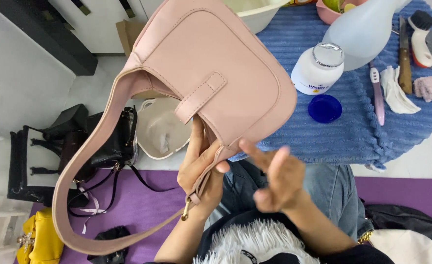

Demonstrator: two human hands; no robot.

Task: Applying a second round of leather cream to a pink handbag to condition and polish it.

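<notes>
One pink handbag (216, 73), held up above the lap over a blue mat (353, 132). Left hand (201, 164) closed on its lower edge by the strap (79, 161) fitting; strap loops down left. Right hand (277, 176) open, empty, fingers spread, just beside the bag's bottom edge. Behind: white jar (316, 71), blue lid (325, 108), black bags (94, 142).

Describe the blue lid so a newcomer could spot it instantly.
Start at the blue ribbed mat at upper right. Just below the white pill bottle lies the blue lid: a small round translucent cap, the only deep-blue disc there, beside a slim pink-handled tool.
</notes>
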